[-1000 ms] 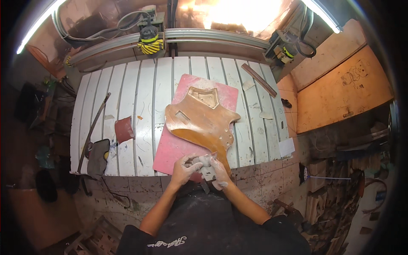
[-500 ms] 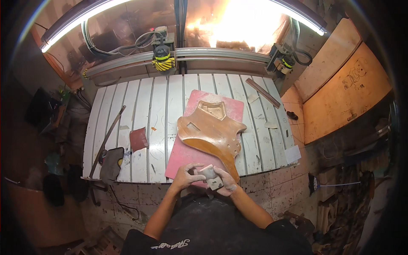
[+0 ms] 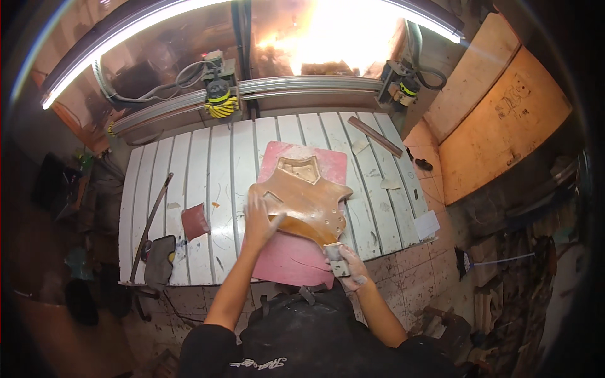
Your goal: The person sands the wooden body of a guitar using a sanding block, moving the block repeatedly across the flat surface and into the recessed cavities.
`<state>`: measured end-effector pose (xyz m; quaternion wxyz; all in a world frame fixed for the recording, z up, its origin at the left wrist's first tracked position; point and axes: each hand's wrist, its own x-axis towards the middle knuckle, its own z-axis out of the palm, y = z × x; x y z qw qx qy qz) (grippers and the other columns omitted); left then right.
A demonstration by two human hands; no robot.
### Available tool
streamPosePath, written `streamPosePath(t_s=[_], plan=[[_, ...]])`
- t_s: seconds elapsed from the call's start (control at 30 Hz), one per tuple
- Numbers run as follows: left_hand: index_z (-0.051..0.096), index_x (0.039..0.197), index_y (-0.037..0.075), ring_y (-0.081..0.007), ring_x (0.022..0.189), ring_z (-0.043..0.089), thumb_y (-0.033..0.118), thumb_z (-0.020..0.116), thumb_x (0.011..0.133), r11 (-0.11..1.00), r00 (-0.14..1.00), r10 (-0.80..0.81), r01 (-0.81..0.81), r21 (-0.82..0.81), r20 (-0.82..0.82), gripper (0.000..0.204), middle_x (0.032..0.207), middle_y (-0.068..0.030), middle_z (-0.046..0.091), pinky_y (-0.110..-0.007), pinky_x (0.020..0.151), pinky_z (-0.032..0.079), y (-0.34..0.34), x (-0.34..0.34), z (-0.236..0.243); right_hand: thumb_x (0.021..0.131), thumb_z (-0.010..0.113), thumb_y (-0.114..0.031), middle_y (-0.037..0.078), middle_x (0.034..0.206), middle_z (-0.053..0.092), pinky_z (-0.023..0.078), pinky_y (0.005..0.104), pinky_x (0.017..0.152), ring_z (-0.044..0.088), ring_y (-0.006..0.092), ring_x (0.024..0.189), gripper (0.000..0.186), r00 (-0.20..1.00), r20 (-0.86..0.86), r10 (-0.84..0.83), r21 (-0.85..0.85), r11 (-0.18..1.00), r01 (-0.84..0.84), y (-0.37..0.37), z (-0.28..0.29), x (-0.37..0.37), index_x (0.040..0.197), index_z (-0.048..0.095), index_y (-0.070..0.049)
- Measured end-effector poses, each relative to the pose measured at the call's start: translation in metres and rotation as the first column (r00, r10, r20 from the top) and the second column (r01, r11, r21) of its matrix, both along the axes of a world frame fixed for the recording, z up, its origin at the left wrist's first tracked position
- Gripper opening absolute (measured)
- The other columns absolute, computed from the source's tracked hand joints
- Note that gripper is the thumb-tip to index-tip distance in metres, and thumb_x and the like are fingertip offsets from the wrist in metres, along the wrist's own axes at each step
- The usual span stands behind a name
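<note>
- I'm viewing the brown guitar body from above; it is lying on a pink board, which is resting on the white slatted table.
- My left hand is spreading its fingers over the body's left edge, gripping nothing that I'm seeing.
- My right hand is closing around a pale block at the body's lower horn; whether the block is pressing there, I cannot tell.
- A reddish sheet is lying to the left, well apart from both hands.
</note>
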<state>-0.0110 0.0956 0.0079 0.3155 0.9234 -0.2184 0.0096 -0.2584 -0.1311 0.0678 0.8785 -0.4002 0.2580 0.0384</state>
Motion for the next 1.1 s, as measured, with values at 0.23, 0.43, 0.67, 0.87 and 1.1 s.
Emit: streamPosePath(t_s=[0.23,0.43,0.67,0.87,1.1], plan=[[0.039,0.159,-0.008,-0.0412,0.161,0.025,0.078,0.069,0.083,0.951,0.999,-0.022,0.006,0.31,0.048,0.119,0.17,-0.0267,0.035,-0.06,0.131,0.013,-0.102,-0.012,0.01,0.112,0.056,-0.035,0.011,0.112,0.072,0.059,0.035,0.067,0.071,0.0216,0.086,0.033,0.933,-0.147,-0.328,0.082,0.936,0.342,-0.045,-0.029,-0.057,0.13,0.061,-0.008],[0.042,0.157,-0.006,-0.0404,0.158,0.031,0.079,0.065,0.084,0.837,0.843,-0.533,0.513,0.193,0.072,0.114,0.165,-0.0271,0.04,-0.059,0.129,0.019,-0.186,-0.086,-0.006,0.11,0.058,-0.039,0.01,0.111,0.073,0.058,0.0362,0.065,0.071,0.0221,0.086,0.034,0.891,-0.244,-0.382,0.138,0.896,0.422,-0.056,-0.042,-0.039,0.13,0.063,-0.011],[0.044,0.156,-0.004,-0.0416,0.156,0.033,0.062,0.056,0.099,0.892,0.897,-0.441,0.44,0.099,-0.015,0.088,0.163,-0.0269,0.043,-0.059,0.128,0.021,-0.172,-0.017,0.0,0.11,0.057,-0.044,0.01,0.112,0.074,0.059,0.0351,0.068,0.071,0.0212,0.089,0.041,0.877,-0.274,-0.395,-0.029,0.915,0.403,-0.093,-0.053,-0.021,0.128,0.065,-0.008],[0.047,0.155,-0.005,-0.0394,0.16,0.028,0.045,0.052,0.103,0.952,0.991,-0.034,-0.007,0.305,0.13,0.072,0.167,-0.0252,0.039,-0.059,0.13,0.017,-0.108,0.071,-0.016,0.11,0.057,-0.04,0.007,0.113,0.074,0.058,0.0328,0.072,0.071,0.0183,0.091,0.038,0.871,-0.261,-0.417,-0.047,0.906,0.42,-0.117,-0.045,0.008,0.13,0.066,-0.009],[0.044,0.157,-0.004,-0.0434,0.156,0.032,0.043,0.054,0.101,0.953,0.957,-0.289,0.289,0.088,-0.006,0.074,0.166,-0.0268,0.038,-0.059,0.131,0.016,-0.208,-0.039,-0.019,0.109,0.06,-0.041,0.006,0.111,0.073,0.059,0.0313,0.072,0.07,0.0174,0.089,0.039,0.872,-0.14,-0.469,-0.133,0.881,0.453,-0.164,-0.05,0.071,0.129,0.066,-0.008]])
